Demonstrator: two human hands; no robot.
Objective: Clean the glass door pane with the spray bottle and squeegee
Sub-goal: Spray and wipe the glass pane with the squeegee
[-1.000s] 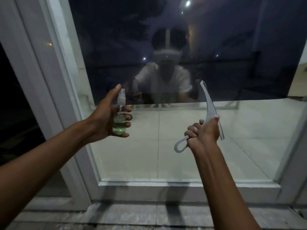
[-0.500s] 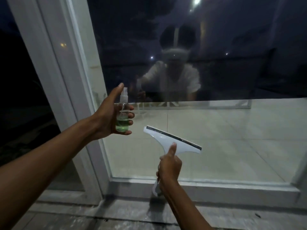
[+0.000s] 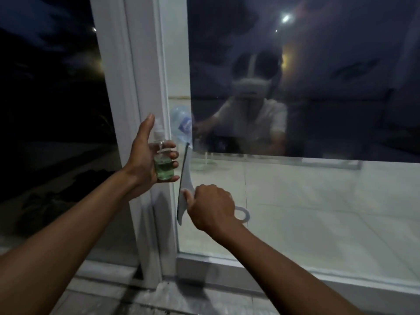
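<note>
half a second ago we held the squeegee [image 3: 184, 189] with its blade lying across the lower pane, tilted, out to the right of the bottle. now the blade stands nearly upright, its dark rubber edge facing left and sitting just beside the white door frame [image 3: 145, 110] at the left margin of the glass pane [image 3: 318, 201]. our right hand [image 3: 211, 208] has come up and leftward with it; the fingers are curled round the white handle, the thumb laid along the body of the tool, and the loop at the handle's end shows to the right of the knuckles. the view has also swung left, so the frame now stands near the middle of the picture.

our left hand [image 3: 147, 155] has kept much the same pose: fingers wrapped round the small clear spray bottle [image 3: 163, 160], thumb raised beside the white nozzle. the bottle is upright, in front of the frame and just left of the squeegee blade, not touching it. pale green liquid fills roughly its lower half.

behind the glass, near the frame, a large bluish water bottle [image 3: 181, 123] shows dimly; we cannot tell what it holds. the pane mirrors a person in a white shirt.
</note>
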